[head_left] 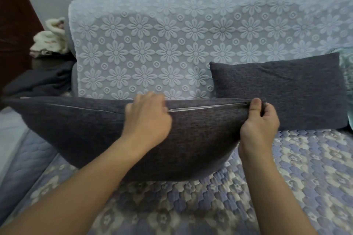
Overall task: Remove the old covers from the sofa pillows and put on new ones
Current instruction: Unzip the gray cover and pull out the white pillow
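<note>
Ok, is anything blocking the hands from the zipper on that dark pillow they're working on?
Nothing visible does. The left hand grips at the zipper seam on top of the dark pillow, and the right hand pinches the cover's corner at the seam's end. The second dark pillow leans against the backrest behind, clear of the seam.

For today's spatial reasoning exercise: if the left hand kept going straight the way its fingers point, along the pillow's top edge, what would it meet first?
Probably the right hand, which pinches the pillow's zipper end; the left hand grips the same edge, with only the zipper between them.
</note>
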`<state>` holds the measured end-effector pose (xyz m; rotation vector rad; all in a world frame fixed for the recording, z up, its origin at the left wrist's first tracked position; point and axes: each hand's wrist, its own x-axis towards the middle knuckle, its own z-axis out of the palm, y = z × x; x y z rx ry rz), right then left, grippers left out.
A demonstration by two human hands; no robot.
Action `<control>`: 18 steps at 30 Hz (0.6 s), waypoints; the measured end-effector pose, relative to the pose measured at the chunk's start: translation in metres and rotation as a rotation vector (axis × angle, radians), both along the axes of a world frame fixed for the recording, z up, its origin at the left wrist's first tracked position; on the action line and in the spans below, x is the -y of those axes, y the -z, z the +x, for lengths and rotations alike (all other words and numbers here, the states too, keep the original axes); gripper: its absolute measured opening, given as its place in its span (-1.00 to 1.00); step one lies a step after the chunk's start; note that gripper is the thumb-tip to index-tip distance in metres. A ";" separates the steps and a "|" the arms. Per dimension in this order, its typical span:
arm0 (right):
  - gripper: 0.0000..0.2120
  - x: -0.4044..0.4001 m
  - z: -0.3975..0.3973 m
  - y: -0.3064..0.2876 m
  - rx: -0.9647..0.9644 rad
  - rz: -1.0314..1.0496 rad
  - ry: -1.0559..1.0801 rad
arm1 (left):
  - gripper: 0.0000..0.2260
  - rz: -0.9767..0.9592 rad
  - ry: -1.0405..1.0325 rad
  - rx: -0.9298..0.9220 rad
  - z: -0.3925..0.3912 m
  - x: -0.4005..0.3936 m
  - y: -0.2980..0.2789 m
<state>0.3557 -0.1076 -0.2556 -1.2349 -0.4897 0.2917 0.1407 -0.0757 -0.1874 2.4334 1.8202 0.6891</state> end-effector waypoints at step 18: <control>-0.70 0.014 -0.165 -0.014 1.170 -0.462 -0.147 | -0.79 0.003 -0.098 0.563 -0.056 0.033 0.014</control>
